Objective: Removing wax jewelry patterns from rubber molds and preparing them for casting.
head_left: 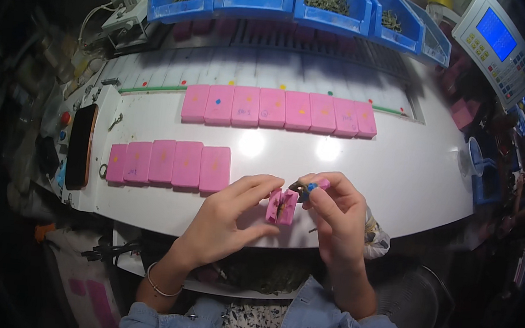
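Two halves of a parted pink block [290,206] appear just apart near five o'clock of the view, the grip of the left hand [226,214] seemingly narrowed around them. The right hand [341,209] has its grip around a plier-like tool [299,186], its dark nose by the block's one o'clock edge; a slip could nick the pink inner face, and a slack left thumb [261,230] might let a half drop to the tabletop [399,183].

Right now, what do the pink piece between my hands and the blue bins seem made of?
Pink piece: perhaps rubber, matte; its gaping slit suggests flexibility, though foam is possible.
Blue bins: probably moulded plastic, slightly glossy, judging by smooth, evenly coloured walls.
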Tool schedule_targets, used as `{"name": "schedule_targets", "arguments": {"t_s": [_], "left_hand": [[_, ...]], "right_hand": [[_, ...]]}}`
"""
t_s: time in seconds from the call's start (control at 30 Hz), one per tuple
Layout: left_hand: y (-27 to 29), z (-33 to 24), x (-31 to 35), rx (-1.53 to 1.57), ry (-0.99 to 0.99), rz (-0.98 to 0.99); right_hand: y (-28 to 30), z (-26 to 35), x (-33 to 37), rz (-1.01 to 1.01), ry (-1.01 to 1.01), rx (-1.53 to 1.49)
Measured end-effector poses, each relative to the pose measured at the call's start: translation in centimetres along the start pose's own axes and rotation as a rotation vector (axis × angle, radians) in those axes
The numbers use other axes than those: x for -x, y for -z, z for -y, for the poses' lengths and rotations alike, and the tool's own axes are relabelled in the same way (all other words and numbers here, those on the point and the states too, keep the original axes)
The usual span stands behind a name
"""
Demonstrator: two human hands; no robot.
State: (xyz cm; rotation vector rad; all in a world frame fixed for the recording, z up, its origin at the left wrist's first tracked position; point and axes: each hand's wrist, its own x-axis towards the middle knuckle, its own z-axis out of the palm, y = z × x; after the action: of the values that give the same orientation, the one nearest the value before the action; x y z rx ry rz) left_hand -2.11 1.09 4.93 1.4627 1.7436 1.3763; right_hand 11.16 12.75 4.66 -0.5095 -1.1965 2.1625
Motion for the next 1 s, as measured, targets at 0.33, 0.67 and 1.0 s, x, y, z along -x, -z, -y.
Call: {"name": "schedule_targets", "arguments": {"t_s": [0.33, 0.67, 1.0], "left_hand": [[-1.7, -2.9, 0.2, 0.364, 0.019, -0.288], [-2.4, -3.4, -0.4, 0.178, -0.077, -0.283], [-3.3, -3.2, 0.5, 0.062, -0.250, -0.325]], "right_hand": [[0.3, 1.0, 0.9, 0.135, 0.312, 0.561], [0.0, 3.0, 1.3, 0.159, 0.435, 0.639], [0.6, 2.5, 2.1, 0.078, 0.048, 0.160]]}}
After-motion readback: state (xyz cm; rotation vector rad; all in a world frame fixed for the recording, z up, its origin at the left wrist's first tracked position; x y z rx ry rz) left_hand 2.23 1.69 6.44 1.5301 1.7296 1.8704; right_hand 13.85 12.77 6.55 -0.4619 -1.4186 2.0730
